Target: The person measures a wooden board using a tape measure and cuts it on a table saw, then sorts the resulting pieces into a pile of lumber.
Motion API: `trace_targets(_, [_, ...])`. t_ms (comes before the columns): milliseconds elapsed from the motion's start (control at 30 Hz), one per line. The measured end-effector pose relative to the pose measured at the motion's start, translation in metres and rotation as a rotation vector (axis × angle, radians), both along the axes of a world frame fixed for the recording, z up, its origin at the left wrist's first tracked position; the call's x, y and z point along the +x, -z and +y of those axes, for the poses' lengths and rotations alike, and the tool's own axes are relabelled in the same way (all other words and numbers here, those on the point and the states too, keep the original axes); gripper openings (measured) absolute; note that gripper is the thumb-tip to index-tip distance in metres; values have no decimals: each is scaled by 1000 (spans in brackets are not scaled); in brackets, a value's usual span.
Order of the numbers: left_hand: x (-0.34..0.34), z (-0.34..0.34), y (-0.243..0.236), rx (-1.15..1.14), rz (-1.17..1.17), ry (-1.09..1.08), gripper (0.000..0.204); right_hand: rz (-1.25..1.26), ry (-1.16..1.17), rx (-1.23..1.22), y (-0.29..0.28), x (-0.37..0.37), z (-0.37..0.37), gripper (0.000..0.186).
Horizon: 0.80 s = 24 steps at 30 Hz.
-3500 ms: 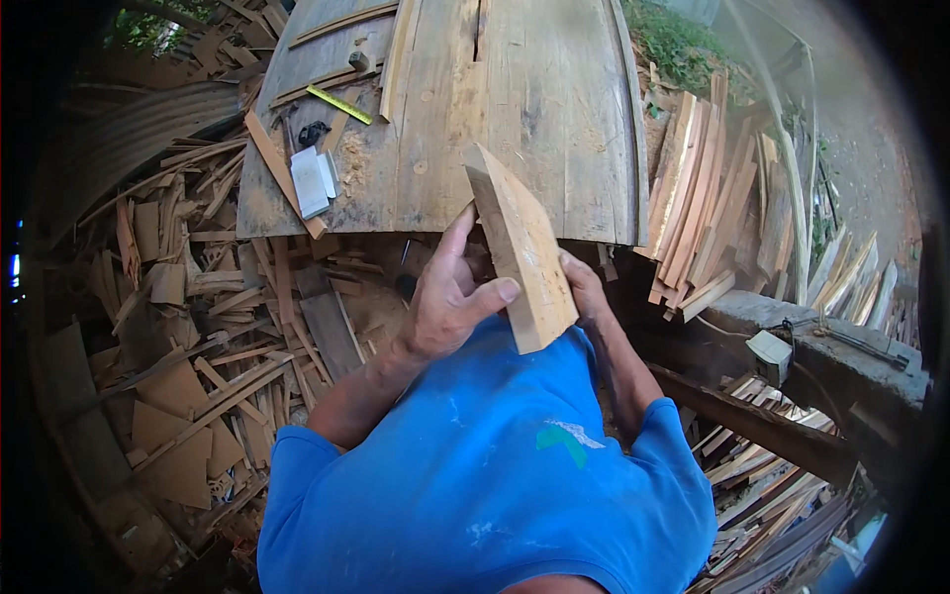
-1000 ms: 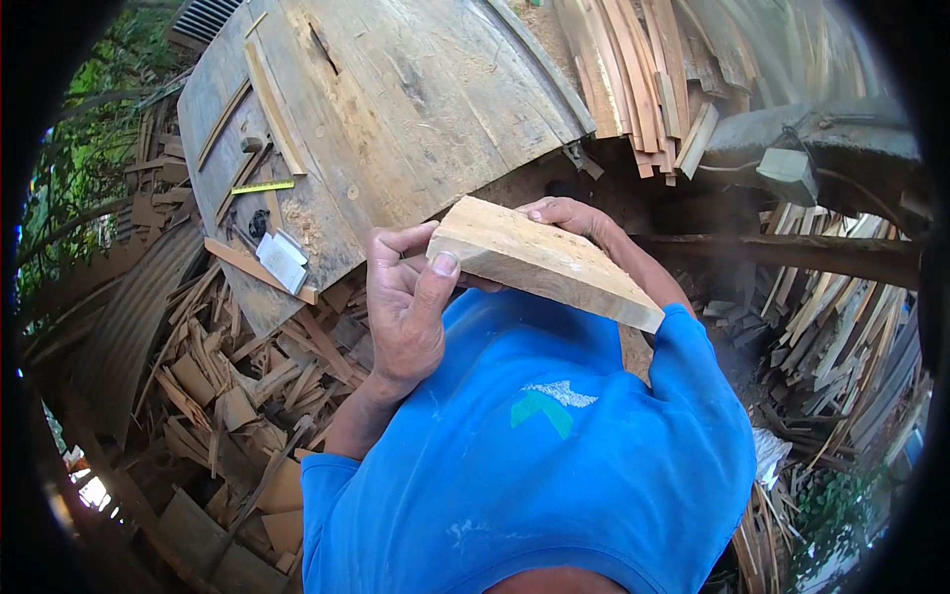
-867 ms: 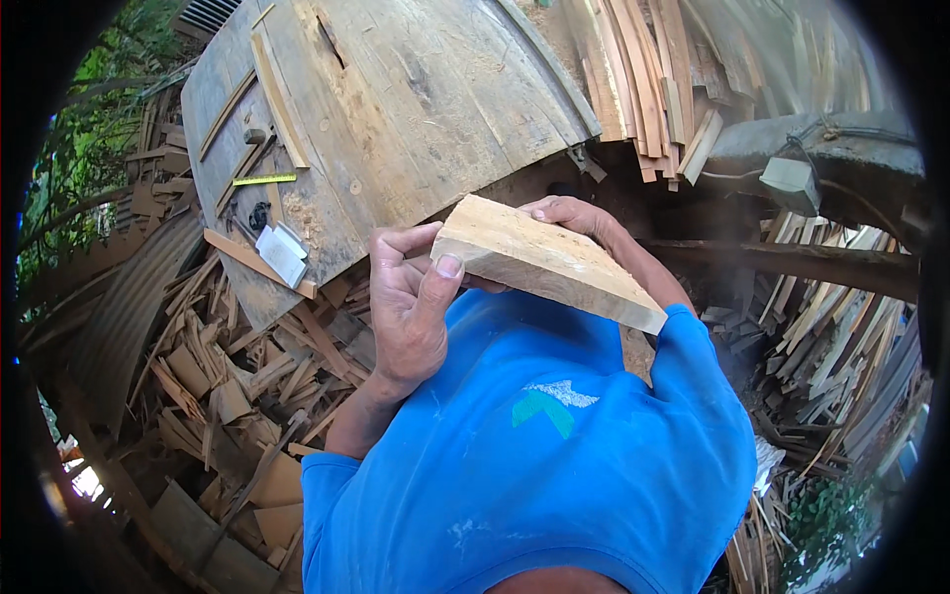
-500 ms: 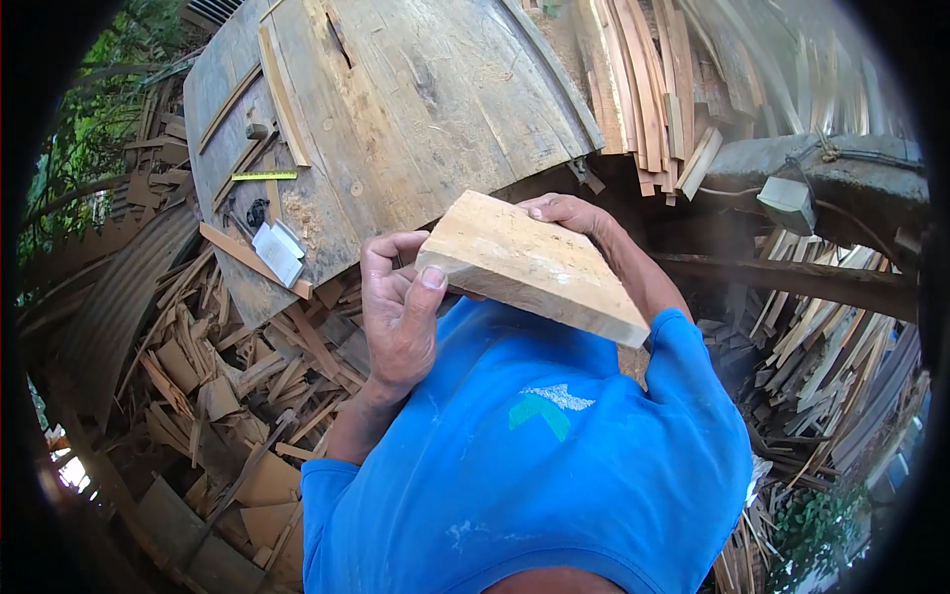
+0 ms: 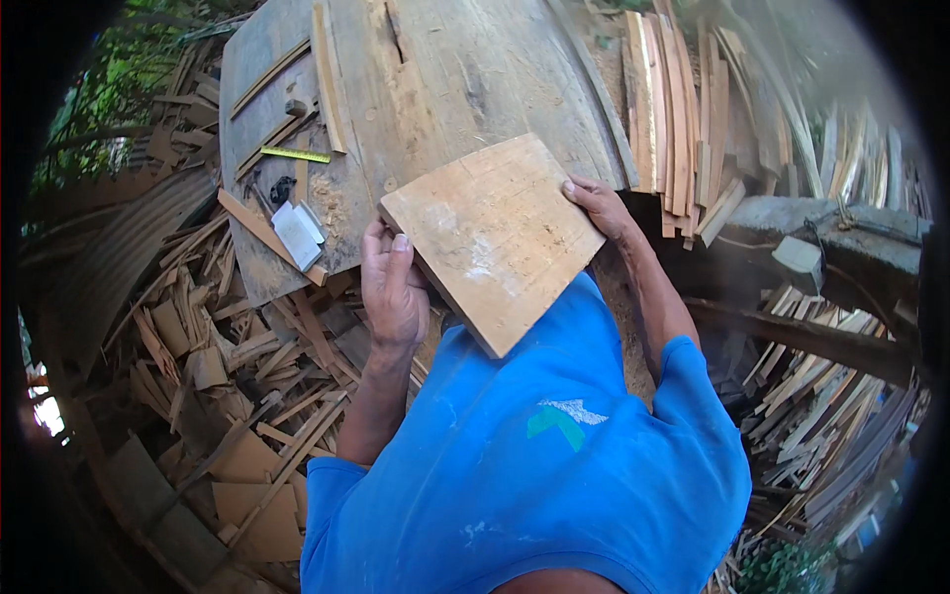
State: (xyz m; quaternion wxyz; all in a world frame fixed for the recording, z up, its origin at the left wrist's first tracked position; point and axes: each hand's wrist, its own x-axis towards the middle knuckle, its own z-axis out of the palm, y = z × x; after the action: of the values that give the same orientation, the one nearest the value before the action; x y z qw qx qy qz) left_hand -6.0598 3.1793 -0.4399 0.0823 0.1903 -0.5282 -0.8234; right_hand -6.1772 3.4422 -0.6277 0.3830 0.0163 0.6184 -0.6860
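Note:
A thick, pale wooden board (image 5: pixel 495 238) is held up in front of my blue shirt, its broad dusty face turned toward me. My left hand (image 5: pixel 391 282) grips its left edge, thumb along the side and fingers behind. At the right corner, my right hand (image 5: pixel 599 206) pinches the board, thumb on top; its other fingers are partly hidden underneath. Behind the board lies the worn wooden workbench (image 5: pixel 455 89), which the board overlaps in view.
On the bench's left side are a yellow ruler (image 5: pixel 296 154), a white box-like piece (image 5: pixel 297 235), wood strips (image 5: pixel 329 79) and sawdust. Scrap wood (image 5: pixel 247 366) piles up below left. Stacked planks (image 5: pixel 673 119) stand far right, beside a concrete beam (image 5: pixel 861 233).
The board has tilted, so its broad face shows more fully, and it has moved slightly away from my chest. Both hands still hold it. The whole view has shifted a little.

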Motion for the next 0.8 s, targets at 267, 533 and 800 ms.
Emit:
trace_targets(267, [22, -13, 18, -97, -177, 88, 77, 129, 295, -79, -34, 10, -24, 52])
trace_targets(533, [17, -33, 19, -96, -58, 99, 75, 233, 366, -80, -24, 10, -32, 56])
trace_targets(800, [21, -34, 19, -275, -21, 146, 71, 246, 314, -224, -36, 14, -42, 62])
